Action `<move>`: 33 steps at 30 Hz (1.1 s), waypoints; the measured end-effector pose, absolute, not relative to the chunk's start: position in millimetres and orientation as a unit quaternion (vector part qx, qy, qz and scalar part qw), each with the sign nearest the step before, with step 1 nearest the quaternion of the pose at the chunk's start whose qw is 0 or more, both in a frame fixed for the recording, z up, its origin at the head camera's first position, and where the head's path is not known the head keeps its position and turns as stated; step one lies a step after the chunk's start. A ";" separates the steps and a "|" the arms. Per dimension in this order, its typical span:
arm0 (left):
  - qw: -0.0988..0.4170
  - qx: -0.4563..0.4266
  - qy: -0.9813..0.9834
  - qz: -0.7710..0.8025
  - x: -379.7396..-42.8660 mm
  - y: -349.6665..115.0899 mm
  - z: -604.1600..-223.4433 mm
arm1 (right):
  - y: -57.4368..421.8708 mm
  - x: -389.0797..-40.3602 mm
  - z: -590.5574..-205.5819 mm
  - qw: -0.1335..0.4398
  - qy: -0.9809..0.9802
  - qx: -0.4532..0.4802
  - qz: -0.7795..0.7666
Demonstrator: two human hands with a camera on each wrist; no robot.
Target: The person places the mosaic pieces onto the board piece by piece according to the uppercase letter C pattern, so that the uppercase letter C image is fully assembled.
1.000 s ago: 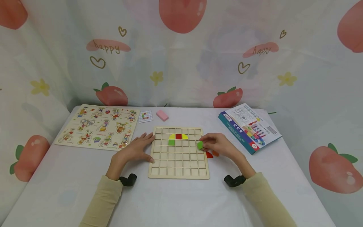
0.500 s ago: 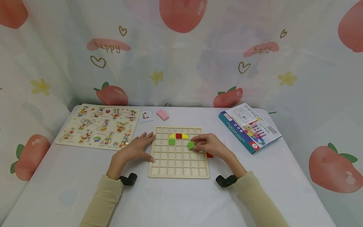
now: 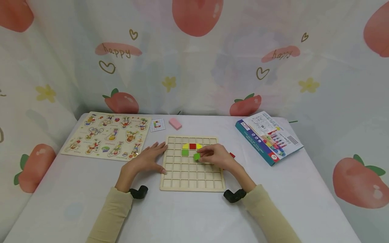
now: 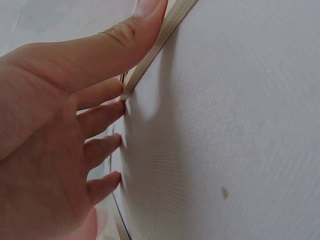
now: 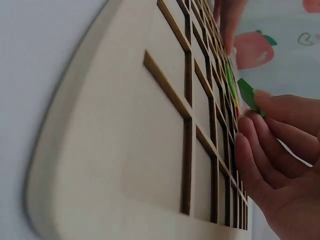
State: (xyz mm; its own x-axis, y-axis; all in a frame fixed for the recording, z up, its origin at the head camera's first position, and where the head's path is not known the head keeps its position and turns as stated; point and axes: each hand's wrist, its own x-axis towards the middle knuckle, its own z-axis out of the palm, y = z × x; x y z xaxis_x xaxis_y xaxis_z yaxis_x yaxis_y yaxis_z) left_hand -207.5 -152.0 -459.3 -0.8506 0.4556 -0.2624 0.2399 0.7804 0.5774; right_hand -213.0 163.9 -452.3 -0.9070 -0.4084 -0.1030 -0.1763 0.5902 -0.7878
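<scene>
A wooden grid board (image 3: pixel 192 185) lies flat on the white table, with one green square tile (image 3: pixel 185 152), a red square tile (image 3: pixel 192 146) and two yellow rounded tiles (image 3: pixel 185 146) set in its upper cells. My right hand (image 3: pixel 217 157) pinches another green square tile (image 5: pixel 246 92) between thumb and fingers, tilted above the board, just right of the set green one. Part of the right yellow tile is covered by that hand. With fingers spread, my left hand (image 3: pixel 144 158) rests at the board's left edge, its thumb (image 4: pixel 120 47) touching the side.
Right of the board, red pieces (image 3: pixel 232 155) lie partly hidden by my right hand. A picture puzzle board (image 3: pixel 106 135) is at the left, a patterned card (image 3: pixel 157 125) and a pink block (image 3: pixel 175 123) behind the board. A flat box (image 3: pixel 268 136) lies at the right.
My right hand has carried the green square tile leftward from the board's right edge to over its middle columns. The left hand stays at the left edge.
</scene>
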 end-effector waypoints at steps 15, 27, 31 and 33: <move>0.198 0.188 0.926 0.261 -210.5 -152.0 -456.7 | 133.6 -219.9 -446.9 0.140 0.887 -0.192 -0.397; 0.208 0.186 0.923 0.266 -209.6 -150.0 -456.3 | 117.7 -218.4 -447.7 0.149 0.892 -0.212 -0.371; 0.209 0.186 0.922 0.269 -208.7 -150.4 -455.8 | 114.9 -218.6 -449.1 0.147 0.895 -0.223 -0.357; 0.208 0.186 0.922 0.269 -208.4 -150.7 -456.0 | 114.2 -218.3 -450.0 0.148 0.896 -0.226 -0.353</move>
